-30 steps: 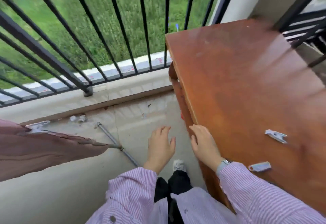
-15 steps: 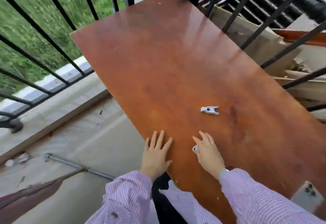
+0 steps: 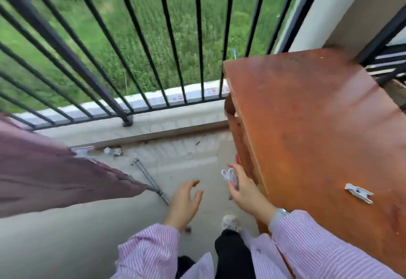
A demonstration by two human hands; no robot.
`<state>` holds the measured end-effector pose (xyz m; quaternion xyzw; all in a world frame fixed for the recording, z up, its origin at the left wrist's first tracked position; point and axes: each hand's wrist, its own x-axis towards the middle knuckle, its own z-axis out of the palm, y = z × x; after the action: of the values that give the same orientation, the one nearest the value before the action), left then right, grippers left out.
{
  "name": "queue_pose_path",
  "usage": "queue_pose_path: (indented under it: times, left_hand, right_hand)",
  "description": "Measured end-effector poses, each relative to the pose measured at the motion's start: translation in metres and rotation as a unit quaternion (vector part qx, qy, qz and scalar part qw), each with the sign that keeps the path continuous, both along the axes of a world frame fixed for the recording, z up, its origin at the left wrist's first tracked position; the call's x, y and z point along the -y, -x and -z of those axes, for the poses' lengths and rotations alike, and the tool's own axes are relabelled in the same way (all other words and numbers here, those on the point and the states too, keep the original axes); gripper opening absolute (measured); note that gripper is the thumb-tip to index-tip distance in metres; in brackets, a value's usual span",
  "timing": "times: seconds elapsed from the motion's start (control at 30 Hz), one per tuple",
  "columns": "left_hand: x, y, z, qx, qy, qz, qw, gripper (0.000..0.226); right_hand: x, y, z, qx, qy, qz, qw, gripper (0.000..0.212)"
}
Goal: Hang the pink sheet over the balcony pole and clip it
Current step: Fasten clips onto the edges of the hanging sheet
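At the far left the pink sheet (image 3: pixel 55 173) hangs in a wide fold over something that the cloth hides; its lower corner comes to a point just beside a thin metal rod (image 3: pixel 149 182) that lies on the concrete floor (image 3: pixel 66 234); a pale clip (image 3: pixel 82 150) sits at the upper edge of the sheet, near the low ledge (image 3: pixel 175 120). Behind the ledge the black railing (image 3: pixel 136 43) stands with its bars tilted in the wide view, and green grass shows between them.

In the lower middle the left hand (image 3: pixel 183 204) is held above the floor with the fingers spread and lightly bent — it holds nothing and touches nothing. Just to the right of it, the right hand (image 3: pixel 243 191) pinches a white clothes peg (image 3: pixel 230 176) between thumb and fingers, close to the edge of the wooden table (image 3: pixel 307 136); the two hands are near each other but apart. Both arms wear pink striped sleeves; below them a dark trouser leg and a light shoe (image 3: pixel 229 222) are seen.

On the brown table top, well apart from the right hand, a second white peg (image 3: pixel 359 192) lies flat — near the right border of the view
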<state>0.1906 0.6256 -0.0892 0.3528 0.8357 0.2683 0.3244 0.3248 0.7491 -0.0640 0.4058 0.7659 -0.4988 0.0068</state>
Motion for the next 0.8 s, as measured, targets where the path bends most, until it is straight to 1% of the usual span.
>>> queue_pose_path:
  times: [0.07,0.17,0.27,0.33,0.4,0.43,0.5,0.57,0.6,0.63,0.7,0.77,0.8]
  left_hand:
    - [0.049,0.032,-0.010,-0.051,-0.001,-0.065,0.997,0.033]
    - [0.136,0.073,-0.022,-0.144,0.030,-0.127,0.981,0.030]
    - [0.242,0.106,-0.028,-0.192,0.052,-0.203,0.959,0.030]
    - [0.317,0.125,-0.032,-0.218,0.079,-0.266,0.936,0.030]
    - [0.390,0.140,-0.033,-0.220,0.118,-0.320,0.914,0.028]
    - [0.424,0.144,-0.033,-0.217,0.134,-0.344,0.904,0.027]
    - [0.481,0.145,-0.031,-0.182,0.155,-0.413,0.879,0.028]
    - [0.522,0.145,-0.032,-0.134,0.174,-0.499,0.838,0.033]
    - [0.540,0.148,-0.031,-0.127,0.181,-0.527,0.821,0.036]
    - [0.556,0.152,-0.028,-0.130,0.185,-0.544,0.808,0.038]
    - [0.586,0.174,-0.027,-0.140,0.179,-0.566,0.793,0.040]
    - [0.619,0.212,-0.031,-0.147,0.179,-0.589,0.774,0.040]
    - [0.637,0.235,-0.034,-0.153,0.181,-0.599,0.765,0.041]
  right_hand:
    - [0.033,0.048,-0.004,-0.012,-0.013,-0.071,0.997,0.036]
    - [0.103,0.117,-0.005,-0.051,-0.027,-0.174,0.983,0.033]
    - [0.190,0.182,-0.008,-0.071,-0.034,-0.284,0.956,0.038]
    - [0.253,0.222,-0.008,-0.090,-0.029,-0.352,0.931,0.039]
    - [0.314,0.260,-0.006,-0.106,-0.023,-0.398,0.911,0.051]
    - [0.343,0.278,-0.009,-0.094,-0.016,-0.418,0.904,0.047]
    - [0.396,0.310,-0.011,-0.090,-0.017,-0.460,0.883,0.039]
    - [0.443,0.340,-0.013,-0.089,-0.022,-0.499,0.862,0.039]
    - [0.465,0.356,-0.014,-0.089,-0.023,-0.515,0.852,0.038]
    - [0.485,0.372,-0.016,-0.090,-0.021,-0.525,0.846,0.035]
    - [0.525,0.410,-0.019,-0.105,-0.018,-0.548,0.830,0.018]
    - [0.565,0.453,-0.024,-0.120,-0.025,-0.567,0.814,0.024]
    - [0.587,0.478,-0.028,-0.124,-0.021,-0.569,0.812,0.022]
